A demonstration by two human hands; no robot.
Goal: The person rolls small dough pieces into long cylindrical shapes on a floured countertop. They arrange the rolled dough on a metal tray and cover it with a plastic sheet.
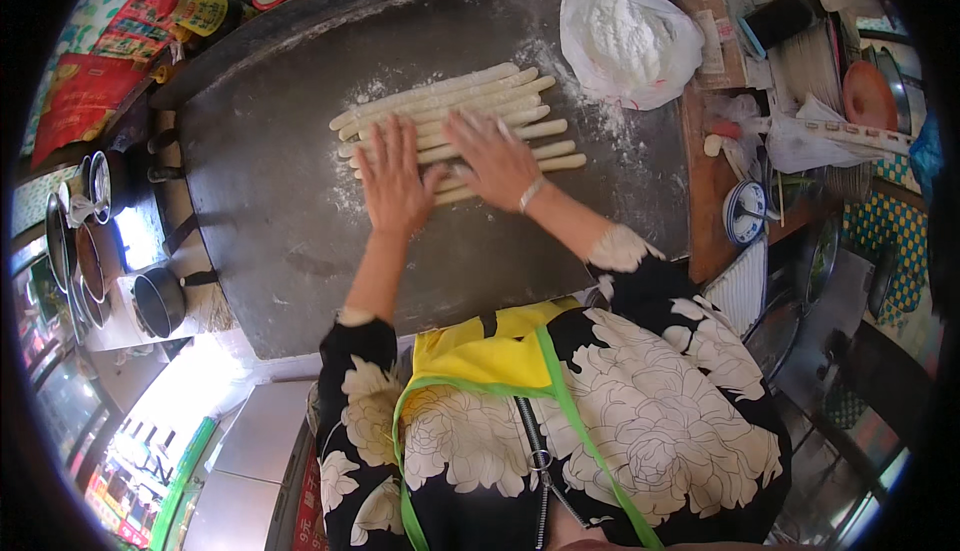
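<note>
Several long dough ropes [442, 93] lie side by side on a dark work surface [300, 266] dusted with flour. My left hand [394, 183] rests palm down across their left part, its fingers spread. Over the middle of the ropes lies my right hand [499, 164], also palm down and blurred, with a bracelet at the wrist. Neither hand grips anything. Parts of the nearer ropes are hidden beneath both hands. Loose flour is scattered around the rope ends.
An open plastic bag of flour [626, 40] sits at the far right of the surface. A raised rim [360, 14] runs along the back. Right of it stand a blue-and-white bowl [745, 213] and a cardboard box [712, 37]. At left are a dark pot [159, 301] and knife handles [199, 278].
</note>
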